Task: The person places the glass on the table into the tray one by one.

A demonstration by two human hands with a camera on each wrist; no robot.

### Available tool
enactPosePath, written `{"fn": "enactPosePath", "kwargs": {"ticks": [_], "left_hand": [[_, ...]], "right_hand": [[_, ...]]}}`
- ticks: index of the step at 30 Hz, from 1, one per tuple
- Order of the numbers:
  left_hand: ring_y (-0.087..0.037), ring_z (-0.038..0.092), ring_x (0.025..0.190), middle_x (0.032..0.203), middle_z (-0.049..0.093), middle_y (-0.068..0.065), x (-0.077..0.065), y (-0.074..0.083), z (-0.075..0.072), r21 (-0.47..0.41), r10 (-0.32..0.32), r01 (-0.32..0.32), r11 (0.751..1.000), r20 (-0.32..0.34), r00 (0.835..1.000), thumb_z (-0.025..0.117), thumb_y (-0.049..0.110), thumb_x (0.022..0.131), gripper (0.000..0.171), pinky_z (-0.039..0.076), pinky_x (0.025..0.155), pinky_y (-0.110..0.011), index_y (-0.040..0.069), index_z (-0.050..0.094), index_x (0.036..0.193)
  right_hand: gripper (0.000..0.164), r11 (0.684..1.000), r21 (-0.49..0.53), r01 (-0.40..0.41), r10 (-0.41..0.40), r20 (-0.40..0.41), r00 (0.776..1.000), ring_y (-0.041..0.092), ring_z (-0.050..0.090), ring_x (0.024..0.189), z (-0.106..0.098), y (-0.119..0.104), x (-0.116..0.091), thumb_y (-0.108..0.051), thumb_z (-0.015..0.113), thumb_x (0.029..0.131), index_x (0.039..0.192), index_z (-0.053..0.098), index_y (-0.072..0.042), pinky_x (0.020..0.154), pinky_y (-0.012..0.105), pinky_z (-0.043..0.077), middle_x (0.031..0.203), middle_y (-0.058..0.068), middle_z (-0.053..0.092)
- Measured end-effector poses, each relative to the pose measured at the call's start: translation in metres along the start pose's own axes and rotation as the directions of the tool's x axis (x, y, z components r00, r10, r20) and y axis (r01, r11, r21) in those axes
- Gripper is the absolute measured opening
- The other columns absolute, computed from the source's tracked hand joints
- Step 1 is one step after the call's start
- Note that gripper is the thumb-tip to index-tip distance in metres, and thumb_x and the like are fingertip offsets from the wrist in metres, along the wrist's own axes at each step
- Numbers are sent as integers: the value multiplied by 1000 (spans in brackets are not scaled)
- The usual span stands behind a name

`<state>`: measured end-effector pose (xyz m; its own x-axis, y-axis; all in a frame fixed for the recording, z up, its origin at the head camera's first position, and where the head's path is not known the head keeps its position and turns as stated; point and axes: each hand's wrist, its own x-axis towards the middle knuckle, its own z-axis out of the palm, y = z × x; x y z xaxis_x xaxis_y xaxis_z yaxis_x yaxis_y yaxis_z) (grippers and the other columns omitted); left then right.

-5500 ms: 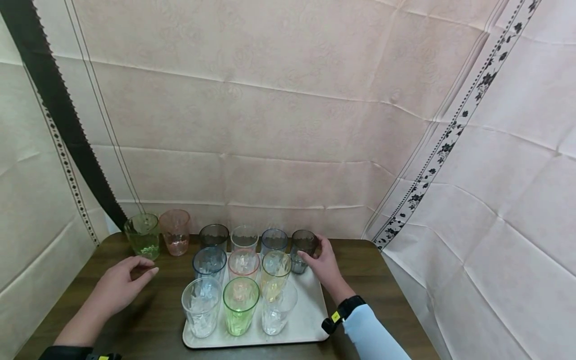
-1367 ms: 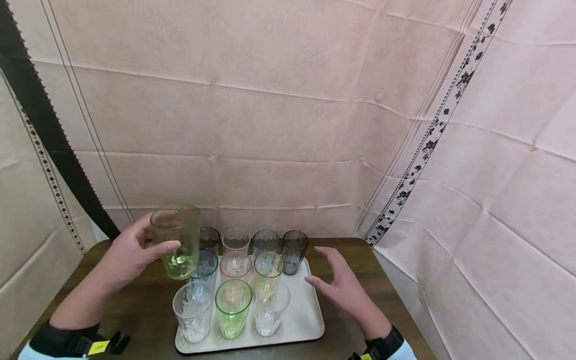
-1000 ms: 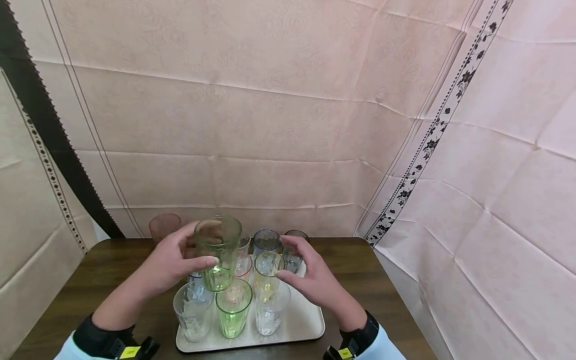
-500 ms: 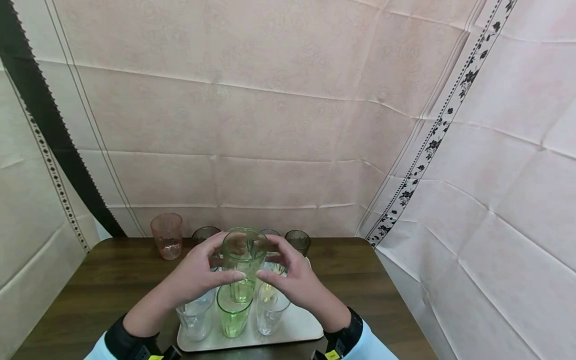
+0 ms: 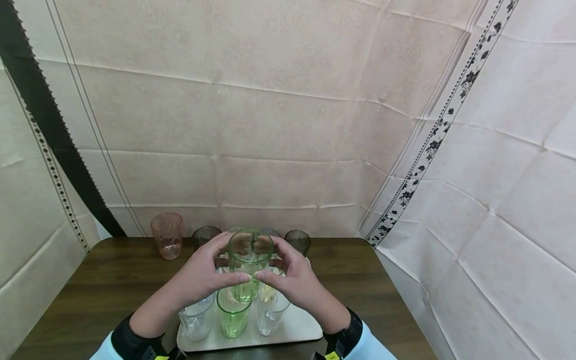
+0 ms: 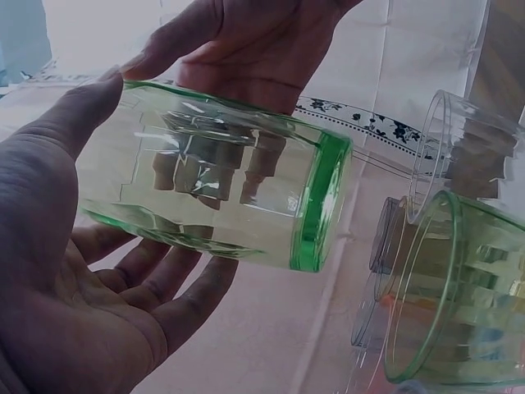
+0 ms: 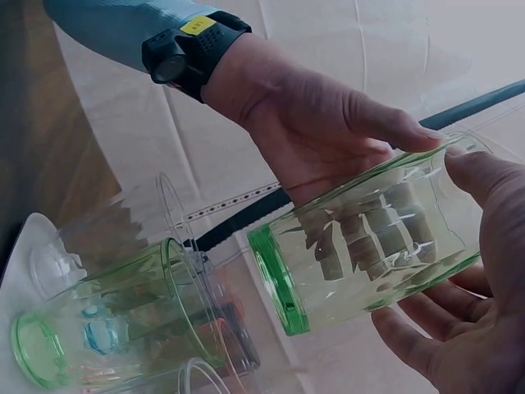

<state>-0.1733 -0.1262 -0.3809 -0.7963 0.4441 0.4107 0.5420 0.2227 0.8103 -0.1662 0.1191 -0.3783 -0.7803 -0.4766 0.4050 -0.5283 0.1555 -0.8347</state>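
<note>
Both hands hold a transparent green tumbler (image 5: 250, 255) upright above the tray's front half. My left hand (image 5: 202, 270) grips its left side and my right hand (image 5: 294, 270) its right side, thumbs nearly meeting at the front. In the left wrist view, fingers and thumb curve about the green wall, and the thick base hangs free. Another green tumbler (image 5: 233, 322) stands on the white tray (image 5: 299, 327), just below and in front of the held one. Clear tumblers stand on either side of it, left (image 5: 196, 327) and right (image 5: 269, 322). My hands hide much of the rows behind.
A pink tumbler (image 5: 167, 237) stands on the wooden table (image 5: 94, 295) at the back left, off the tray. Smoky grey tumblers show at the back left (image 5: 204, 235) and back right (image 5: 298, 241) of the group. A pale cloth (image 5: 288, 125) hangs behind the table.
My left hand has lifted the green tumbler from the back left and carried it right, over the tray. My right hand has left the smoky tumbler and joined the hold.
</note>
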Motion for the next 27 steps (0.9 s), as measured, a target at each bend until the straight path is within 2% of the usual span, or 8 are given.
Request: {"fn": "enactPosePath", "kwargs": {"ticks": [9,13,18,23,27], "left_hand": [[-16,55,121,138,52,8,0,4,1,21,-15,14,1000,10,1000,84,40,83,69,52,96,-46,30,52,143],[-19,54,124,140,51,9,-2,4,2,12,-5,5,1000,24,1000,84,37,84,70,51,95,-48,32,49,145],[-23,57,124,138,52,8,-6,0,-6,36,-10,9,999,23,1000,83,36,85,76,53,96,-47,33,43,150],[-16,55,124,135,52,12,-15,-10,-21,156,-32,36,987,-30,999,82,45,83,77,49,101,-46,39,42,149],[-11,54,123,136,51,15,-25,-19,-35,301,-54,79,950,-91,994,81,53,81,77,50,100,-41,40,43,147]], "right_hand": [[60,1000,7,-12,12,-10,1000,17,54,128,0,0,-2,-22,78,91,144,50,-23,101,38,49,137,4,58],[60,1000,19,4,-4,-19,1000,20,55,128,0,0,-3,-20,78,91,144,50,-20,102,38,49,136,5,59],[61,1000,20,-15,16,-44,999,22,55,128,-7,-2,-6,-18,79,90,144,50,-18,103,39,48,137,5,59],[58,999,-6,-43,43,-84,996,22,56,127,-22,2,-13,-18,78,91,142,51,-17,103,40,48,138,4,58],[56,999,-29,-41,38,-123,992,25,57,125,-37,10,-20,-17,77,92,142,52,-15,101,40,50,138,6,58]]}}
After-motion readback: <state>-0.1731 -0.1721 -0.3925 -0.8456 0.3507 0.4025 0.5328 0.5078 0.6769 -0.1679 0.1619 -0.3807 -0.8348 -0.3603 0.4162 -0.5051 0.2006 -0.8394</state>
